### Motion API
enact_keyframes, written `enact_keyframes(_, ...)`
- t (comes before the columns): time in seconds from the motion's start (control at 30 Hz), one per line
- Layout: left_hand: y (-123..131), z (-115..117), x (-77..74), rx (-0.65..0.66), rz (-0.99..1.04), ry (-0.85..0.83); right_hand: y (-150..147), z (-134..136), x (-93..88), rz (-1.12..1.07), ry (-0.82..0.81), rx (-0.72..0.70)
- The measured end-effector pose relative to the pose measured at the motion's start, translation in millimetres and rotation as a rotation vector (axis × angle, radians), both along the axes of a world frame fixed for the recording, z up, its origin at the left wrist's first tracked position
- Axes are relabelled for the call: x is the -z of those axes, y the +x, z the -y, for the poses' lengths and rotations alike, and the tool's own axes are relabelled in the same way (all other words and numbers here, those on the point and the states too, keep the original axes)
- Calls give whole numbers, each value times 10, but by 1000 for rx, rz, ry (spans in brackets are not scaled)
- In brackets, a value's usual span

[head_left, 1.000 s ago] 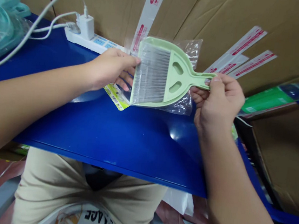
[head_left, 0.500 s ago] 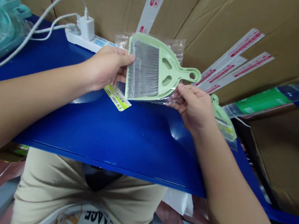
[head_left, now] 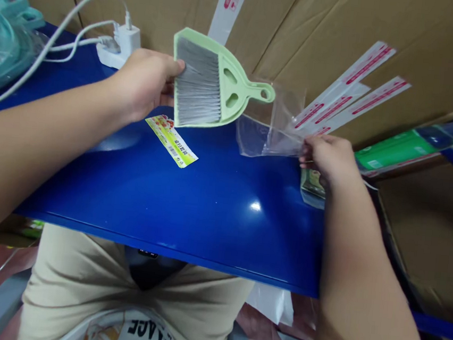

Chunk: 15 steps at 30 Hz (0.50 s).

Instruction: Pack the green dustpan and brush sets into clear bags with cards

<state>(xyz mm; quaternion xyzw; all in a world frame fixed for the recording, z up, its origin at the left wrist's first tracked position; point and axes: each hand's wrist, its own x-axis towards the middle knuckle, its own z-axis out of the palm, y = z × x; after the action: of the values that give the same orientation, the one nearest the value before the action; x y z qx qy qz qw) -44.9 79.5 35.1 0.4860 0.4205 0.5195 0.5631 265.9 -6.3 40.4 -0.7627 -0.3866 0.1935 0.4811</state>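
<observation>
My left hand (head_left: 150, 82) grips the wide end of a light green dustpan (head_left: 240, 86), its thumb pressing on the grey bristles of the brush (head_left: 198, 82) nested inside. The pair is held above the table with the handle pointing right. A clear plastic bag (head_left: 270, 129) hangs between the dustpan's handle and my right hand (head_left: 328, 155), whose closed fingers pinch its edge. Beneath the dustpan, a yellow-green printed card (head_left: 172, 141) lies on the blue table (head_left: 190, 209). By my right wrist is a partly hidden wrapped item (head_left: 312, 186).
Wrapped teal dustpans (head_left: 9, 37) are piled at the far left. A white power strip (head_left: 109, 56) with plugs and cables (head_left: 71, 16) stands behind my left arm. Cardboard boxes (head_left: 304, 28) form the back wall, and a green-labelled bottle (head_left: 405, 147) lies at the right.
The clear bag has come off the dustpan and brush. My right hand has moved right with the bag; my left hand has shifted slightly left and up with the dustpan. The card shows fully.
</observation>
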Motion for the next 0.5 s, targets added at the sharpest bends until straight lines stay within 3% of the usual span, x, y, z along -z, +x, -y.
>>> enact_keyframes(0.1,-45,-56,-10,-50,-19,31,128,-19,84,171,-125,84)
enact_keyframes(0.2,-59,-73,-2,-55,-23,70,119,6,114,514,-157,43)
enact_keyframes(0.27,-45,-50,7,-33,-27,79,14,71,84,712,-51,-33)
enact_keyframes(0.33,-14,5,10,5,-40,80,-161,166,38,768,108,-140)
enact_keyframes(0.5,94,242,-32,193,-144,75,-561,316,61,640,368,-510)
